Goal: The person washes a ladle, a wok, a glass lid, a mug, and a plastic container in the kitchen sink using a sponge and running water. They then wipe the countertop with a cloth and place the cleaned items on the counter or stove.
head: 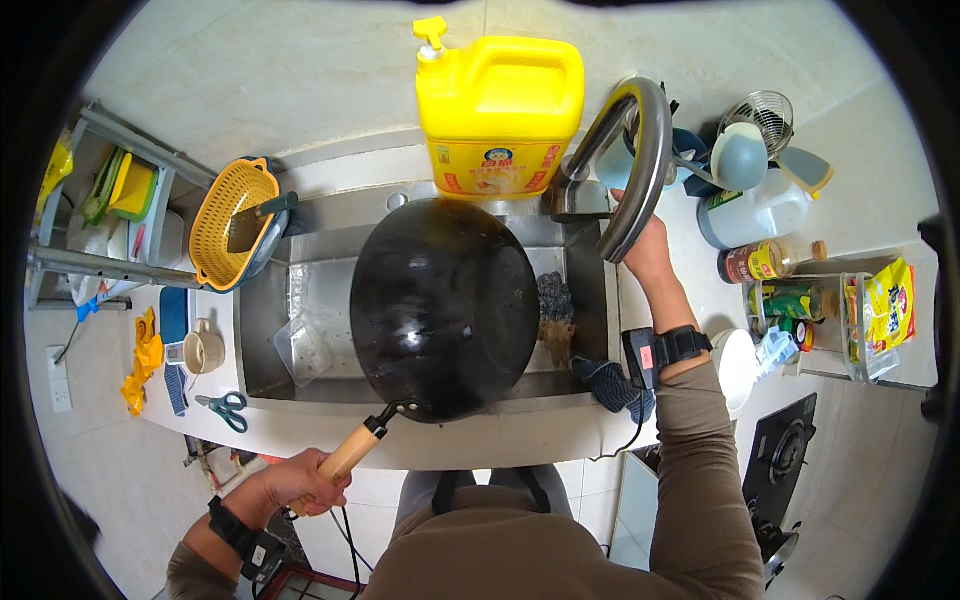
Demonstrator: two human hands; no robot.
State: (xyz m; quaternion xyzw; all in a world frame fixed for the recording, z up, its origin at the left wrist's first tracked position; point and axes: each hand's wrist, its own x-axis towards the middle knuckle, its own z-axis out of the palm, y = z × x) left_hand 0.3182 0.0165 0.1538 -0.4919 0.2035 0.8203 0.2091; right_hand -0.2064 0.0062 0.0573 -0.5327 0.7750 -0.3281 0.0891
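Note:
A black wok (442,307) is held over the stainless steel sink (319,274), covering much of the basin. My left hand (311,480) grips its wooden handle (351,452) in front of the counter edge. At the right, my right hand (646,251) reaches behind the curved metal faucet (660,142). The spout hides most of its fingers, so I cannot tell whether they grip anything. No water stream shows at the spout. Inside the sink, a clear plastic container (304,352) lies left of the wok, and a dark steel-wool scrubber (555,298) lies to its right.
A yellow detergent jug (499,112) stands behind the sink. A yellow colander (229,225), mug (204,351) and scissors (226,409) sit left. Right are a striped cloth (619,390), a white bowl (735,371), several bottles and a gas stove (784,450).

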